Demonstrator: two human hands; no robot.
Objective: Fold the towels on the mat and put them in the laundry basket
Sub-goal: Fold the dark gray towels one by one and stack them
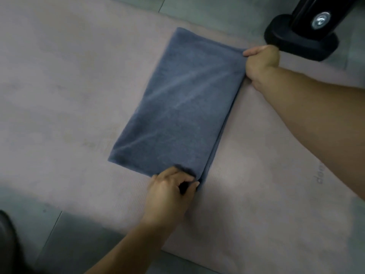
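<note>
Two corners of the blue-grey towel (177, 107) are in your grip in the head view, the only one you have. Your left hand (173, 184) pinches the near corner, thumb and curled fingers closed on the stacked layers. Your right hand (260, 60) has its fingers curled round the far corner on the same long side. The towel lies flat on the pale pink mat (59, 76), already doubled into a long rectangle, and stretches away from your left fingertips toward your right ones. Expect it to be light, soft and limp, with a nap that grips itself rather than slides. It will likely sag wherever you do not support it, and the layers showing along the edge between your hands may shear apart. Holding all layers together at the corners, as you do, looks like the sound place. Just beyond your right knuckles stands a black stand foot (300, 40), close enough that a lift or swing on that side could brush it. Grey floor tiles (217, 8) lie past the mat. A dark shape (6, 244) sits well behind your left wrist; what it is cannot be told. No laundry basket is in sight.
</note>
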